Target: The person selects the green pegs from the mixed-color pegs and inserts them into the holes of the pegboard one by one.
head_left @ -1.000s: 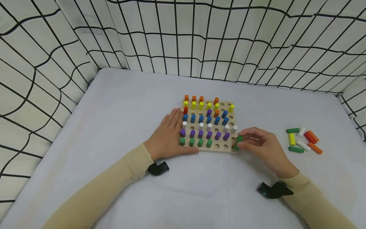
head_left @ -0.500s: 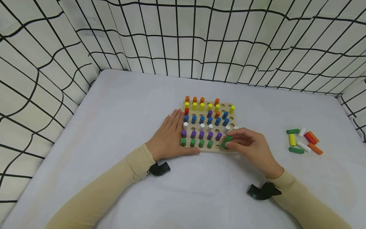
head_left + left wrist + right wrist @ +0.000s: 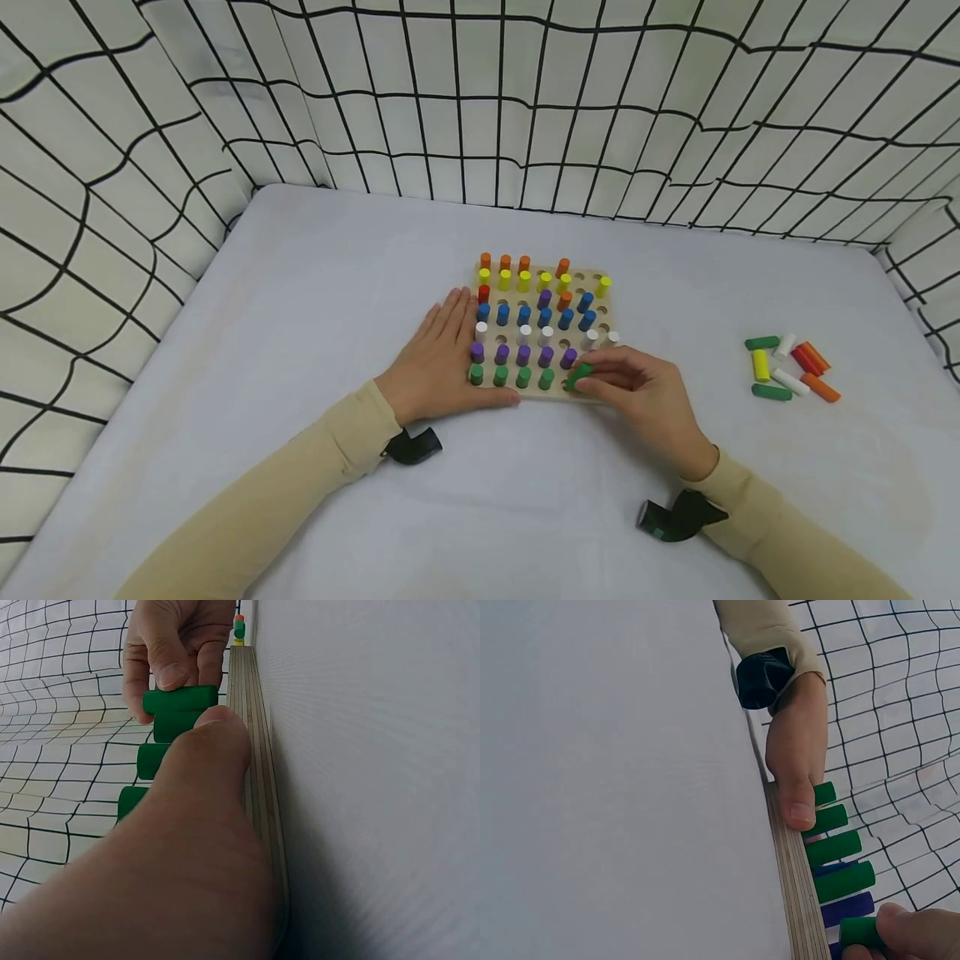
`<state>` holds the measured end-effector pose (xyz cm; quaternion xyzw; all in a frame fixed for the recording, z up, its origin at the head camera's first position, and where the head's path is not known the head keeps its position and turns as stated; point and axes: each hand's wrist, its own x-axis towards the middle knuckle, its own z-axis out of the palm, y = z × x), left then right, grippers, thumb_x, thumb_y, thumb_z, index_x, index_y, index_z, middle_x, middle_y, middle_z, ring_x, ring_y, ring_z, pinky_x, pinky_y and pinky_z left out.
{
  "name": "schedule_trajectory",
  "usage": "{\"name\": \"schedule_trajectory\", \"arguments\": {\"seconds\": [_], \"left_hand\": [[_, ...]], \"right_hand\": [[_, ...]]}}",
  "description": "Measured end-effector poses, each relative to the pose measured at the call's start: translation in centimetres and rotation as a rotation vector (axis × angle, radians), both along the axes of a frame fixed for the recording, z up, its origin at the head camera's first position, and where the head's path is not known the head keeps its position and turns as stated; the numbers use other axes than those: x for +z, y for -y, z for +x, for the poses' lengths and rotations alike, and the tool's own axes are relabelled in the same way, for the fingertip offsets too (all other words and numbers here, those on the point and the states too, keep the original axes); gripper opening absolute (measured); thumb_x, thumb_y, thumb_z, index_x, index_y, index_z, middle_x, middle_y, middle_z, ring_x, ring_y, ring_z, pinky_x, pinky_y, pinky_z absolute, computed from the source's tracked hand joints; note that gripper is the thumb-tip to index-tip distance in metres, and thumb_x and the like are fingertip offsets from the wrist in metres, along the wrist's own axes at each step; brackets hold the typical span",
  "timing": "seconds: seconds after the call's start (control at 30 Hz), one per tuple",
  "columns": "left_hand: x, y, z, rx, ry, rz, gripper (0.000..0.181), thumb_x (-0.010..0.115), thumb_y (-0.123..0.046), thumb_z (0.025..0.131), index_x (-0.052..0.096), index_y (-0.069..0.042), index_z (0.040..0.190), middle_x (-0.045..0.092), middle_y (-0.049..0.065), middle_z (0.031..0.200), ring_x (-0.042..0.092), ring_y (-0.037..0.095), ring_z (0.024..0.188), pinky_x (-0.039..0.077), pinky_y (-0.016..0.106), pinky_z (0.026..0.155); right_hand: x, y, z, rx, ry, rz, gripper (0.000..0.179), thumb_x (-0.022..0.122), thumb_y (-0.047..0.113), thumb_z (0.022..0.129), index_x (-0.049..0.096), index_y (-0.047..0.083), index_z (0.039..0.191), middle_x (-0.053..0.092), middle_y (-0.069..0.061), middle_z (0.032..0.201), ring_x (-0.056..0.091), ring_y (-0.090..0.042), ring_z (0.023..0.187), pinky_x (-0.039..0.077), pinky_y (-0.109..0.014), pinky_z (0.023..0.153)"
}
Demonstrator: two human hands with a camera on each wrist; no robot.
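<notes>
My right hand [image 3: 641, 396] pinches a green peg [image 3: 579, 377] between thumb and fingers, over the near row of a wooden pegboard [image 3: 799, 892]. The peg leans slightly in the head view, beside the last standing green peg [image 3: 547, 379]. Whether its lower end is inside a hole I cannot tell. Flat against the board's left side lies my left hand [image 3: 435, 367], fingers straight, its thumb [image 3: 221, 742] along the near edge. Rows of purple pegs [image 3: 522, 356], white pegs [image 3: 525, 335], blue pegs [image 3: 524, 315], yellow pegs [image 3: 525, 280] and orange pegs [image 3: 506, 262] stand behind.
Loose pegs lie right of the board, among them a yellow peg [image 3: 761, 365], a green peg [image 3: 772, 392] and an orange peg [image 3: 821, 387]. A white cloth [image 3: 337, 250] covers the table. Black netting [image 3: 495, 108] rises along its back and sides.
My right hand has moved left along the near row with the green peg, from the board's right edge to beside the standing green pegs. My left hand stays at the board.
</notes>
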<state>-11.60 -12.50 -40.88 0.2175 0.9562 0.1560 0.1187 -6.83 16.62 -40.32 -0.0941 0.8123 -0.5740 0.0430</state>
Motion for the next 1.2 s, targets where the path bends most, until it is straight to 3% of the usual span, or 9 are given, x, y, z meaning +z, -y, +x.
{"name": "schedule_trajectory", "arguments": {"seconds": [0.27, 0.6, 0.93, 1.2], "left_hand": [[0.06, -0.08, 0.06, -0.004, 0.004, -0.005, 0.137, 0.057, -0.090, 0.077, 0.000, -0.003, 0.166, -0.007, 0.015, 0.176, -0.007, 0.030, 0.165, 0.005, 0.050, 0.135], [0.09, 0.06, -0.02, 0.005, 0.001, -0.010, 0.136, 0.057, -0.090, 0.077, 0.000, -0.003, 0.166, -0.006, 0.015, 0.176, -0.006, 0.031, 0.166, 0.005, 0.051, 0.135], [-0.01, 0.00, -0.09, 0.007, 0.006, -0.006, 0.136, 0.058, -0.089, 0.078, 0.000, -0.003, 0.166, -0.006, 0.015, 0.176, -0.007, 0.031, 0.166, 0.006, 0.051, 0.135], [-0.09, -0.02, -0.14, 0.008, 0.014, -0.005, 0.136, 0.059, -0.088, 0.078, -0.001, -0.003, 0.166, -0.007, 0.015, 0.176, -0.007, 0.031, 0.166, 0.005, 0.051, 0.135]], "right_hand": [[-0.61, 0.04, 0.47, 0.003, -0.027, -0.027, 0.026, 0.079, 0.008, 0.090, 0.074, 0.002, 0.116, 0.075, 0.010, 0.105, 0.077, -0.004, 0.092, 0.062, -0.020, 0.084], [-0.90, 0.20, 0.21, 0.030, -0.057, -0.008, 0.025, 0.080, 0.008, 0.090, 0.076, 0.003, 0.114, 0.077, -0.020, 0.112, 0.076, -0.003, 0.094, 0.062, -0.018, 0.084], [-0.83, 0.19, 0.19, 0.051, -0.029, -0.032, 0.029, 0.079, 0.000, 0.088, 0.075, 0.001, 0.117, 0.075, -0.024, 0.117, 0.075, 0.002, 0.097, 0.061, -0.019, 0.086], [-0.21, -0.15, 0.09, 0.044, -0.040, -0.015, 0.031, 0.080, 0.001, 0.087, 0.074, 0.002, 0.118, 0.076, -0.019, 0.115, 0.076, -0.001, 0.096, 0.062, -0.020, 0.086]]}}
